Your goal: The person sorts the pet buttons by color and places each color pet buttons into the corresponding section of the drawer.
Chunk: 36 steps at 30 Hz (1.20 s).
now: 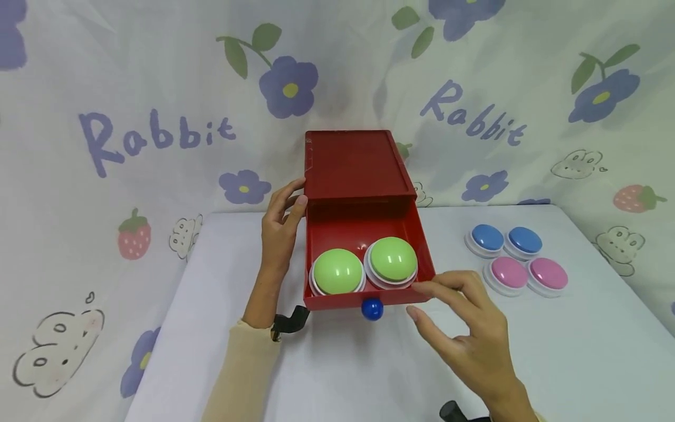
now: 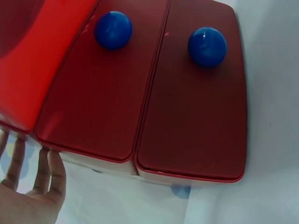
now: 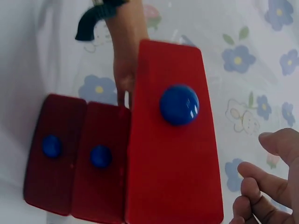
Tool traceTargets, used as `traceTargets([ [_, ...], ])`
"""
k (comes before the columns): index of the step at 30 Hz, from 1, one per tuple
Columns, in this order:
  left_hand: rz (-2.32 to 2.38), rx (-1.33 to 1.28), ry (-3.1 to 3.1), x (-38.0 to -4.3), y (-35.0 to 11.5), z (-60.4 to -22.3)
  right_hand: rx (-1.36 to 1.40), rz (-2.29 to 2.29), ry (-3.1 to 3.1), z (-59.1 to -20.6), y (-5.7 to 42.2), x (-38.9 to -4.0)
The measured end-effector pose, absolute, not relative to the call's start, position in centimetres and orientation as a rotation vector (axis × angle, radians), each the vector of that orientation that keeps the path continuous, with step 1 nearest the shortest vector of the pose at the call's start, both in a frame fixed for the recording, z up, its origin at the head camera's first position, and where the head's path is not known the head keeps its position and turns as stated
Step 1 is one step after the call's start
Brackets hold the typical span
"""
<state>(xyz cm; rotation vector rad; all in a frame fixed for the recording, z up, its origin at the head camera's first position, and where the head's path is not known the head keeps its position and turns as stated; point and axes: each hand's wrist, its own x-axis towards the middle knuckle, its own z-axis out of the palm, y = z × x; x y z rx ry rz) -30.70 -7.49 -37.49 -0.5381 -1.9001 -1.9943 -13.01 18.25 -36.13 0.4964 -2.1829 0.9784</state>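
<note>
A red drawer cabinet (image 1: 350, 167) stands on the table with its top drawer (image 1: 345, 225) pulled out. Inside, along the drawer's front wall, sit two round buttons with green domes and white bases, a left one (image 1: 337, 272) and a right one (image 1: 394, 259). My left hand (image 1: 278, 234) steadies the cabinet's left side, fingers and thumb against it. At the drawer's front right corner is my right hand (image 1: 469, 334), thumb and index finger apart with nothing between them. A blue knob (image 1: 372, 309) sticks out from the drawer front.
To the right on the white table (image 1: 580, 351) lie two blue buttons (image 1: 487, 237) and two pink buttons (image 1: 548, 274). Two lower drawers (image 2: 196, 116) with blue knobs are closed. A patterned cloth (image 1: 174, 70) hangs behind the table.
</note>
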Motion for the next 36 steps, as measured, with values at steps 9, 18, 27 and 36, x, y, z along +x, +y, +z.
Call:
traceTargets([
  [9, -1.976, -0.544, -1.891, -30.9, -7.4, -37.6, 0.565, 0.957, -2.408, -38.1, 16.2, -12.2],
  [18, -1.992, -0.545, -1.904, -30.8, -7.3, -37.7, 0.346, 0.716, -2.526, -38.2, 14.1, -12.5],
  [27, -2.009, -0.560, -1.875, -31.0, -7.2, -37.5, 0.409, 0.860, -2.401, -38.5, 14.2, -13.2],
  [36, -2.017, -0.538, -1.869, -30.9, -7.4, -37.7, 0.378, 0.954, -2.387, -38.5, 14.4, -14.2],
])
